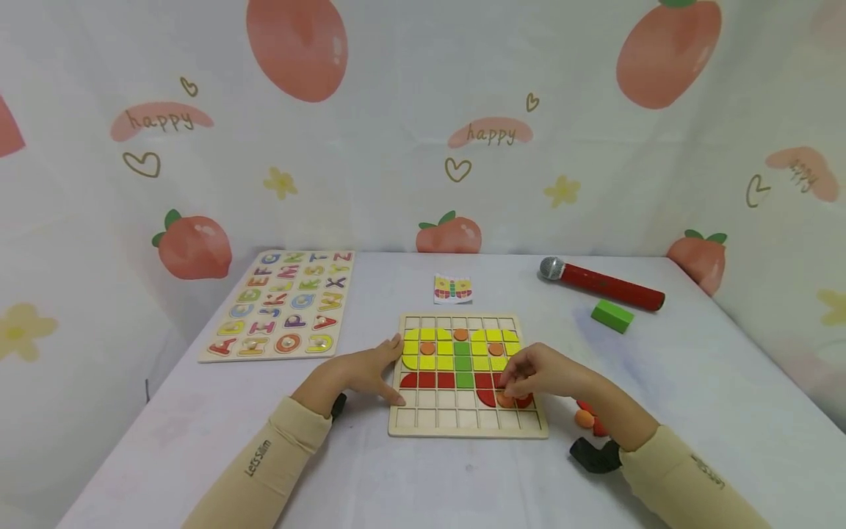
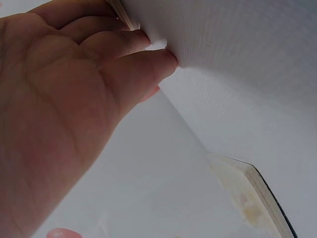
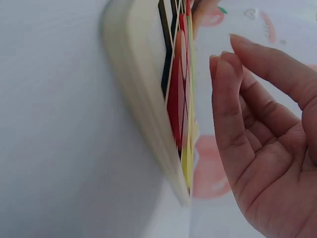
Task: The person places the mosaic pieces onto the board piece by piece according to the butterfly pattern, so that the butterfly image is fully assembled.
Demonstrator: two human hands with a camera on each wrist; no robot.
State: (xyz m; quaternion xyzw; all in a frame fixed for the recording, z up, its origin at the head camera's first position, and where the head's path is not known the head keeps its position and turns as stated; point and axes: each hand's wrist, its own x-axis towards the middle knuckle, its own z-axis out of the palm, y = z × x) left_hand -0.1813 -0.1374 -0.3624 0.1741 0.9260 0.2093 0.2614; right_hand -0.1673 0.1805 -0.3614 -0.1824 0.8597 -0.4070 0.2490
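The wooden grid board (image 1: 456, 430) lies in the middle of the table, partly filled with yellow, red, green and orange pieces. My left hand (image 1: 371, 369) rests along the board's left edge, thumb and fingers spread; the left wrist view shows its palm and fingertips (image 2: 168, 59) against the white cloth. Over the board's lower right is my right hand (image 1: 543, 371), its fingers loosely bent close above an orange disc (image 1: 505, 400). Beside that disc sit red pieces (image 1: 486, 397). In the right wrist view, nothing shows between its thumb and fingers (image 3: 228, 94).
A small picture card (image 1: 453, 288) lies behind the board. The alphabet puzzle (image 1: 277, 305) is at the back left. To the right are a red microphone (image 1: 608, 286), a green block (image 1: 612, 315) and loose orange and red pieces (image 1: 584, 419) beside the right forearm.
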